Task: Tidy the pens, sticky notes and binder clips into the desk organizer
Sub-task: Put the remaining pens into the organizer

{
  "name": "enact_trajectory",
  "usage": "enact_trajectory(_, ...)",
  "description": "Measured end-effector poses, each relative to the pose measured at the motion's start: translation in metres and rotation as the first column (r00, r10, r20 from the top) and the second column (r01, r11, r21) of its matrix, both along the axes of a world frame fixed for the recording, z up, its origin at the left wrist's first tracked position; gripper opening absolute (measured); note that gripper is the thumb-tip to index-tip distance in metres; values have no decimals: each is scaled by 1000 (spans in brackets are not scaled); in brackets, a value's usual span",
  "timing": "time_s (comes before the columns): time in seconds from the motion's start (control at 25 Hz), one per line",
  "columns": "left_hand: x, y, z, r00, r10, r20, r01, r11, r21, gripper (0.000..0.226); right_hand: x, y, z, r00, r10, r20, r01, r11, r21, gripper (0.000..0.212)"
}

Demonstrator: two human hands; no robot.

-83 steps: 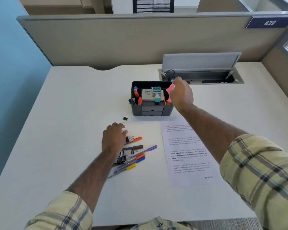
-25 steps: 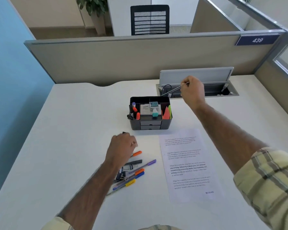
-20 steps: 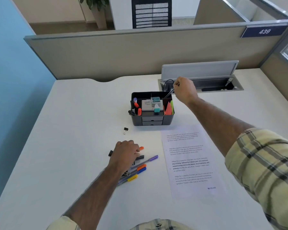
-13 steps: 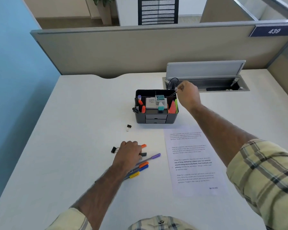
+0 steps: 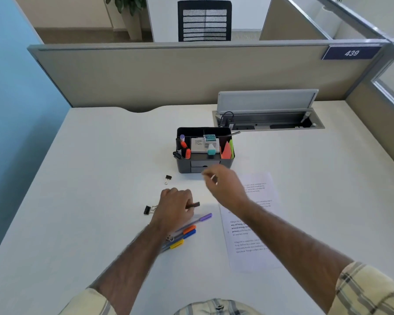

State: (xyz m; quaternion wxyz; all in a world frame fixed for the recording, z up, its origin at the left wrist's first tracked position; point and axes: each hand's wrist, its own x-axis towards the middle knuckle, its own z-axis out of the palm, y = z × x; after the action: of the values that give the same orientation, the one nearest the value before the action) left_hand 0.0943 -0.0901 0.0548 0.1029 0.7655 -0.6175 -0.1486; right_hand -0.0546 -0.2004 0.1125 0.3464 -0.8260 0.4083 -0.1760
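The dark desk organizer (image 5: 184, 165) stands mid-desk, with markers (image 5: 183, 146) in its left slot, orange and green sticky notes (image 5: 226, 150) on the right, and a thin pen (image 5: 234, 133) leaning out at the back right. My left hand (image 5: 175, 208) rests on the loose pile, fingers curled on a black marker (image 5: 195, 204). Purple (image 5: 201, 218), orange (image 5: 189, 229), blue (image 5: 190, 234) and yellow (image 5: 176, 244) pens lie beside it. One binder clip (image 5: 168, 179) lies apart and another binder clip (image 5: 148, 209) sits left of the hand. My right hand (image 5: 225, 185) is blurred in front of the organizer and holds nothing.
A printed sheet (image 5: 254, 223) lies under my right forearm. Behind the organizer an open cable tray (image 5: 268, 123) with a raised lid is sunk into the desk. A beige partition (image 5: 191, 73) bounds the back and a blue wall (image 5: 14, 110) the left.
My right hand left the thin pen in the organizer's back right slot and swung back towards me. My left hand settled on the pile and closed on the black marker.
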Motion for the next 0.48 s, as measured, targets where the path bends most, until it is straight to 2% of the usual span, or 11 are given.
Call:
enact_trajectory(0.08, 2, -8, 12, 989, 61, -137, -73, 993, -88, 13, 1, 7, -8, 992, 85, -89, -76, 993, 95, 24)
enact_trajectory(0.2, 3, -20, 29, 968, 93, -232, -137, 975, -178, 15, 4, 5, 0, 994, 109, 9, -109, 977, 182, 15)
enact_trajectory(0.28, 4, -25, 36, 959, 85, -271, -157, 953, -258, 14, 7, -2, 10, 995, 89, 54, -97, 981, 168, 17)
enact_trajectory(0.4, 7, -24, 35, 910, 175, -375, -308, 892, -330, 30, 6, -25, 34, 980, -29, 199, 8, 995, 103, 18)
enact_trajectory(0.48, 11, -19, 26, 907, 279, -316, -378, 869, -318, 32, 5, -52, 52, 925, -166, 343, 149, 986, 77, 16)
